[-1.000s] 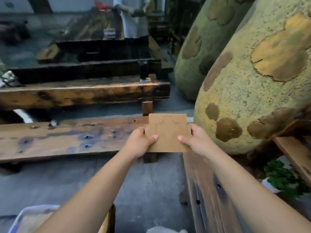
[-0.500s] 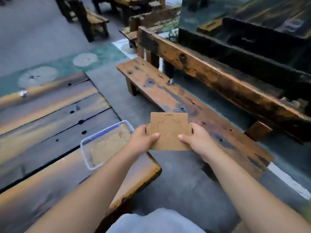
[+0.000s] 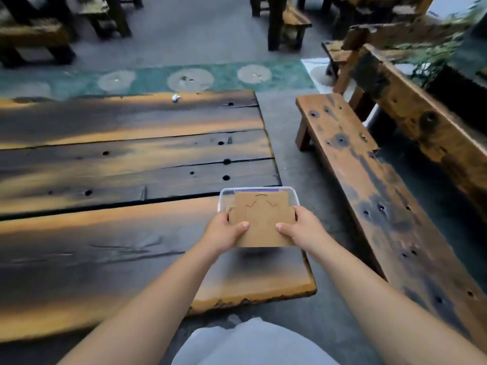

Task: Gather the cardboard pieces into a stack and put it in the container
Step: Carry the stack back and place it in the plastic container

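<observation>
Between both hands I hold a stack of brown cardboard pieces (image 3: 263,219) with a cut-out shape on the top sheet. My left hand (image 3: 224,231) grips its left edge and my right hand (image 3: 303,229) grips its right edge, thumbs on top. The stack hovers just above the near part of a clear plastic container (image 3: 293,197), which sits near the right edge of the wooden table (image 3: 118,180). The stack hides most of the container's inside; a bit of cardboard shows at its left.
A long wooden bench (image 3: 369,196) runs along the right, with a grey floor gap between it and the table. More benches (image 3: 290,22) stand at the back. A small white scrap (image 3: 175,97) lies at the table's far edge.
My view has swung left from the bench to the table. The stack, still held in both hands, now sits over the clear container instead of to its right.
</observation>
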Action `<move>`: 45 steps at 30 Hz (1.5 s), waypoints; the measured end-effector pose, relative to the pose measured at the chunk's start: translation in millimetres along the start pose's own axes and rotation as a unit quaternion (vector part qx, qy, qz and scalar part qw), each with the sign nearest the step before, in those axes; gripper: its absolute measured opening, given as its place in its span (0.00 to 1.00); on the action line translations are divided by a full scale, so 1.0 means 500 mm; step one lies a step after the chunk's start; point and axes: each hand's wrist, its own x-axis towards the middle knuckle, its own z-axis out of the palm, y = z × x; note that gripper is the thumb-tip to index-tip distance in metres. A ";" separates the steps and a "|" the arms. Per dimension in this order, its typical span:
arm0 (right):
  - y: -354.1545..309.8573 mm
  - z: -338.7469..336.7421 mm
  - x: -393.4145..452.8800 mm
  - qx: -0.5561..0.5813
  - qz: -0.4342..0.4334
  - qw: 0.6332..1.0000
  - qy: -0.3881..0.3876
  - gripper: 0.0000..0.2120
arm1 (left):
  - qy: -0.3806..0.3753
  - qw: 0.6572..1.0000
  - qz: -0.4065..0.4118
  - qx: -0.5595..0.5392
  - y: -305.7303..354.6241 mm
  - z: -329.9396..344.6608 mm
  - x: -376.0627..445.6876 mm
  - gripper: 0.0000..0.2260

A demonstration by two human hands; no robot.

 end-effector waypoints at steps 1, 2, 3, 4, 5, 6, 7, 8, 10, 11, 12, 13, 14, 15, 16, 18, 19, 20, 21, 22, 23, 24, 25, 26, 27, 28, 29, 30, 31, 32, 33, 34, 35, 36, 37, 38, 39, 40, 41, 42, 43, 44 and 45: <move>-0.003 0.013 0.013 0.002 0.006 1.000 -0.003 0.16 | 0.005 1.000 -0.004 0.007 -0.009 -0.009 0.014 0.11; -0.006 0.024 0.027 0.002 0.010 1.000 -0.003 0.17 | 0.010 1.000 -0.009 0.020 -0.017 -0.017 0.028 0.10; -0.009 0.034 0.039 -0.002 0.015 1.000 -0.003 0.19 | 0.013 0.999 -0.015 0.031 -0.024 -0.022 0.041 0.10; -0.011 0.042 0.051 -0.010 0.020 1.000 -0.002 0.21 | 0.013 0.999 -0.023 0.041 -0.031 -0.026 0.055 0.10; -0.012 0.050 0.064 -0.016 0.028 0.999 -0.001 0.22 | 0.011 0.998 -0.030 0.049 -0.037 -0.028 0.069 0.12; -0.012 0.056 0.076 -0.019 0.037 0.999 -0.001 0.23 | 0.013 0.998 -0.037 0.057 -0.040 -0.026 0.082 0.14; -0.011 0.062 0.089 -0.019 0.046 0.999 -0.002 0.24 | 0.018 0.997 -0.043 0.062 -0.043 -0.024 0.096 0.15; -0.009 0.068 0.102 -0.024 0.056 0.998 -0.002 0.25 | 0.023 0.996 -0.047 0.067 -0.046 -0.020 0.110 0.16; -0.005 0.076 0.125 -0.044 0.070 0.997 0.002 0.27 | 0.030 0.995 -0.051 0.078 -0.050 -0.009 0.132 0.17; 0.003 0.077 0.150 -0.051 0.082 0.995 0.006 0.26 | 0.032 0.994 -0.058 0.084 -0.052 0.002 0.157 0.17; 0.006 0.080 0.158 -0.057 0.084 0.995 0.012 0.26 | 0.039 0.994 -0.062 0.086 -0.053 0.007 0.164 0.18; 0.009 0.083 0.161 -0.061 0.083 0.995 0.015 0.25 | 0.044 0.993 -0.065 0.085 -0.056 0.010 0.169 0.20; 0.014 0.085 0.167 -0.063 0.083 0.994 0.018 0.25 | 0.046 0.993 -0.069 0.089 -0.057 0.014 0.177 0.23; 0.021 0.086 0.185 -0.065 0.088 0.994 0.021 0.25 | 0.046 0.991 -0.073 0.101 -0.056 0.021 0.197 0.26; 0.027 0.087 0.196 -0.066 0.092 0.993 0.021 0.25 | 0.045 0.989 -0.076 0.117 -0.056 0.026 0.211 0.28; 0.041 0.088 0.215 -0.074 0.101 0.992 0.014 0.27 | 0.041 0.985 -0.077 0.150 -0.056 0.037 0.231 0.28; 0.046 0.089 0.223 -0.081 0.105 0.991 0.008 0.28 | 0.039 0.983 -0.078 0.159 -0.056 0.043 0.240 0.27; 0.050 0.089 0.230 -0.093 0.110 0.990 -0.001 0.30 | 0.036 0.983 -0.080 0.164 -0.058 0.050 0.248 0.26; 0.054 0.090 0.235 -0.104 0.115 0.988 -0.011 0.31 | 0.032 0.981 -0.084 0.172 -0.061 0.055 0.254 0.26; 0.059 0.091 0.243 -0.115 0.117 0.986 -0.025 0.31 | 0.028 0.979 -0.088 0.184 -0.065 0.062 0.263 0.28; 0.064 0.094 0.243 -0.124 0.116 0.985 -0.038 0.30 | 0.020 0.975 -0.092 0.202 -0.071 0.065 0.265 0.31; 0.069 0.097 0.248 -0.133 0.114 0.983 -0.052 0.29 | 0.012 0.970 -0.100 0.222 -0.075 0.067 0.271 0.34; 0.074 0.098 0.251 -0.140 0.112 0.982 -0.060 0.27 | 0.005 0.965 -0.108 0.239 -0.079 0.069 0.275 0.35; 0.079 0.099 0.253 -0.146 0.111 0.981 -0.065 0.26 | 0.000 0.961 -0.114 0.253 -0.083 0.070 0.279 0.36; 0.083 0.100 0.255 -0.151 0.111 0.980 -0.068 0.25 | -0.004 0.958 -0.119 0.262 -0.088 0.072 0.281 0.35; 0.086 0.101 0.256 -0.156 0.110 0.979 -0.068 0.25 | -0.006 0.955 -0.121 0.270 -0.092 0.073 0.282 0.35; 0.089 0.102 0.258 -0.161 0.110 0.979 -0.067 0.26 | -0.007 0.954 -0.122 0.274 -0.095 0.075 0.283 0.34; 0.090 0.104 0.260 -0.166 0.110 0.978 -0.067 0.26 | -0.005 0.953 -0.123 0.275 -0.097 0.077 0.285 0.34; 0.092 0.106 0.263 -0.171 0.111 0.977 -0.064 0.26 | -0.003 0.953 -0.124 0.276 -0.098 0.078 0.287 0.34; 0.094 0.109 0.265 -0.175 0.111 0.976 -0.061 0.25 | -0.001 0.953 -0.125 0.276 -0.099 0.081 0.289 0.34; 0.096 0.112 0.266 -0.181 0.112 0.975 -0.059 0.25 | -0.002 0.952 -0.128 0.278 -0.099 0.082 0.291 0.34; 0.098 0.115 0.266 -0.191 0.114 0.973 -0.058 0.25 | -0.004 0.951 -0.131 0.280 -0.099 0.083 0.292 0.34; 0.100 0.117 0.265 -0.206 0.116 0.970 -0.054 0.25 | -0.006 0.950 -0.131 0.282 -0.099 0.084 0.294 0.33; 0.102 0.119 0.264 -0.219 0.120 0.967 -0.047 0.26 | -0.007 0.950 -0.131 0.283 -0.100 0.084 0.295 0.32; 0.102 0.121 0.264 -0.224 0.124 0.966 -0.037 0.26 | -0.009 0.951 -0.132 0.279 -0.100 0.084 0.296 0.32; 0.102 0.121 0.264 -0.217 0.128 0.968 -0.025 0.27 | -0.010 0.954 -0.133 0.268 -0.101 0.084 0.297 0.33; 0.103 0.121 0.265 -0.205 0.132 0.970 -0.018 0.29 | -0.011 0.958 -0.134 0.252 -0.101 0.083 0.298 0.34; 0.103 0.121 0.267 -0.194 0.139 0.971 -0.018 0.33 | -0.014 0.962 -0.135 0.236 -0.102 0.082 0.300 0.36; 0.102 0.120 0.270 -0.187 0.148 0.971 -0.027 0.37 | -0.020 0.965 -0.138 0.223 -0.101 0.082 0.302 0.37; 0.102 0.118 0.273 -0.180 0.159 0.970 -0.037 0.40 | -0.027 0.967 -0.139 0.213 -0.100 0.080 0.302 0.37; 0.101 0.116 0.275 -0.169 0.168 0.970 -0.046 0.43 | -0.031 0.969 -0.137 0.204 -0.099 0.079 0.303 0.37; 0.101 0.115 0.276 -0.148 0.176 0.972 -0.049 0.44 | -0.031 0.972 -0.129 0.191 -0.098 0.077 0.302 0.37; 0.101 0.114 0.276 -0.113 0.181 0.976 -0.045 0.45 | -0.026 0.977 -0.121 0.174 -0.097 0.075 0.302 0.37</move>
